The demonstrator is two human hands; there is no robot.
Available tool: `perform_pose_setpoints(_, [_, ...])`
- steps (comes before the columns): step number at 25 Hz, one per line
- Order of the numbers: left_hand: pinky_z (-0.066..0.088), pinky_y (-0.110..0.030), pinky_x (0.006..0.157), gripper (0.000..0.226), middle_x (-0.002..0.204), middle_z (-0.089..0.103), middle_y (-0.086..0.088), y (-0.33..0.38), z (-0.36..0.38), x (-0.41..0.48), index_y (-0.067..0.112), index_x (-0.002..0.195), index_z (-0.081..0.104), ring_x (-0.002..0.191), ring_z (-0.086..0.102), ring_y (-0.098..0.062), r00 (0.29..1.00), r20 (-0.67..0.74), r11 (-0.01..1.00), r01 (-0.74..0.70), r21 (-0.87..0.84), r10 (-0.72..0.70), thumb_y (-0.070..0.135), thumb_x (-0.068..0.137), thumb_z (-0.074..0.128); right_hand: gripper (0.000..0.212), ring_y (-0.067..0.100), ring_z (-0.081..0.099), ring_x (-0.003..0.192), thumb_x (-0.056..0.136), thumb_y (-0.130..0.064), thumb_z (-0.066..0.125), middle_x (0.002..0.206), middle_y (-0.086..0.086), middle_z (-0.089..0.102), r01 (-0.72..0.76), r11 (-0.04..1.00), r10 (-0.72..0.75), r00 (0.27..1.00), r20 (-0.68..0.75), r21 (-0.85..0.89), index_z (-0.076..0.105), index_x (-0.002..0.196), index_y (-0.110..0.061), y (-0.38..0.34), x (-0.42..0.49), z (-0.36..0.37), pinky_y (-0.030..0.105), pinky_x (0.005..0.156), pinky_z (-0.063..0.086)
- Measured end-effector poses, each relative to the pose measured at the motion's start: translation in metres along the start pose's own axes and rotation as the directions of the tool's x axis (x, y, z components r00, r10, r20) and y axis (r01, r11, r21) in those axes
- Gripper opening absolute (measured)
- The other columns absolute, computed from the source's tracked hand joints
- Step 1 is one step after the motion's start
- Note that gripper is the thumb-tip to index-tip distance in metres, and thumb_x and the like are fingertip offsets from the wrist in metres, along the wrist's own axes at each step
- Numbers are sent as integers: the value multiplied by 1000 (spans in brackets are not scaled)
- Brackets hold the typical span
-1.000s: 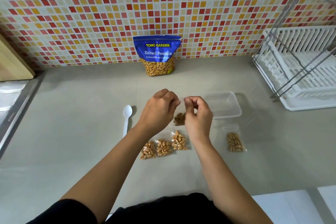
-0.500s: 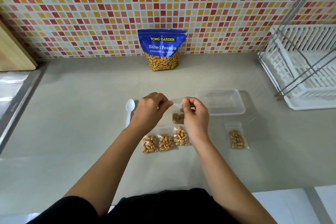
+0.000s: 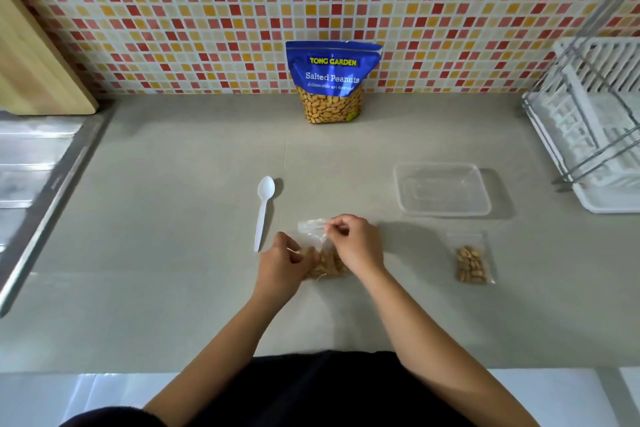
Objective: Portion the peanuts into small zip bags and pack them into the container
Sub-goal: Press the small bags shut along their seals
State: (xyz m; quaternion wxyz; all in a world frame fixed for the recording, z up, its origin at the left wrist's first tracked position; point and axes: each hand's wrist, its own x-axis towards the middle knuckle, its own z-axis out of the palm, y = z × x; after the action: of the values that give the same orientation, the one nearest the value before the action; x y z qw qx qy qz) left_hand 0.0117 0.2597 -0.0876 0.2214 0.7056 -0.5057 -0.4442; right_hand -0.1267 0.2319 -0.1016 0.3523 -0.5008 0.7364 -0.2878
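Observation:
A blue bag of salted peanuts [image 3: 332, 80] stands against the tiled wall. The clear plastic container [image 3: 441, 189] sits empty on the counter at the right. My right hand [image 3: 356, 243] pinches the top of a small zip bag [image 3: 313, 226] holding peanuts. My left hand [image 3: 282, 262] rests low on the filled zip bags [image 3: 327, 265] beneath it, gripping them; how many lie there is hidden by my hands. One more filled zip bag [image 3: 471, 262] lies apart at the right, below the container.
A white plastic spoon [image 3: 264, 210] lies left of my hands. A white dish rack [image 3: 595, 121] stands at the far right. A steel sink edge [image 3: 41, 191] and a wooden board [image 3: 31, 62] are at the left.
Both hands have come down from mid-air toward the counter with the small bag, onto the row of filled bags, which my hands now cover.

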Motion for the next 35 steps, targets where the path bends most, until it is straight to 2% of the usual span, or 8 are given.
perform_pose_setpoints(5, [44,-36,68,26,79,62,-8,-2,8,-1,7,88,50,78,60,-31,988,13,920,-149,363,155,31,85,62,23,26,58,101,86,-28,61,103,5,70,122,947,-126,992,4,-297,73,103,-19,11,4,11,29,87,45])
perform_pose_setpoints(9, [42,-30,65,23,86,61,-9,15,7,4,4,91,59,75,60,-29,944,-79,881,-267,390,321,26,84,62,27,24,62,98,86,-30,62,103,6,70,128,986,-144,976,-162,-108,71,104,-12,20,5,-5,27,88,43])
perform_pose_setpoints(12, [47,-35,63,11,79,65,-13,38,32,12,2,86,63,69,61,-32,864,21,792,-470,389,502,12,83,60,20,22,62,93,87,-24,61,100,6,69,79,993,-46,944,-327,87,70,99,-11,31,5,-30,31,87,47])
perform_pose_setpoints(19, [47,-34,88,32,112,65,-14,80,129,14,6,119,60,102,61,-30,744,440,671,-657,345,503,18,91,48,22,37,61,90,83,-14,59,98,20,64,-108,979,201,630,-750,172,65,101,-2,122,6,-123,44,84,49])
perform_pose_setpoints(23, [38,-36,105,40,135,48,-19,89,169,15,3,130,48,123,47,-35,602,607,519,-786,337,518,17,93,44,44,41,51,107,86,-31,63,113,24,55,-407,913,341,769,-541,-4,56,119,-3,153,15,-149,38,96,37])
perform_pose_setpoints(27, [11,-33,118,52,157,14,-16,85,190,15,3,147,17,145,12,-27,575,696,365,-816,448,430,23,101,29,30,33,57,104,82,-31,67,108,17,62,-350,933,284,858,-428,-81,68,104,-12,161,21,-155,32,97,40])
perform_pose_setpoints(31, [5,-29,118,52,157,14,-17,83,199,11,1,147,14,146,8,-26,628,655,453,-771,448,421,23,102,26,16,25,61,93,86,-21,63,97,11,66,-271,962,238,899,-368,-40,68,95,-8,159,17,-152,23,80,39])
perform_pose_setpoints(35, [21,-29,113,49,151,30,-14,89,200,6,5,144,28,142,24,-25,683,565,615,-706,351,462,24,100,35,7,19,57,76,93,-15,52,83,0,62,-127,991,132,929,-345,39,55,94,-9,151,2,-144,22,66,36])
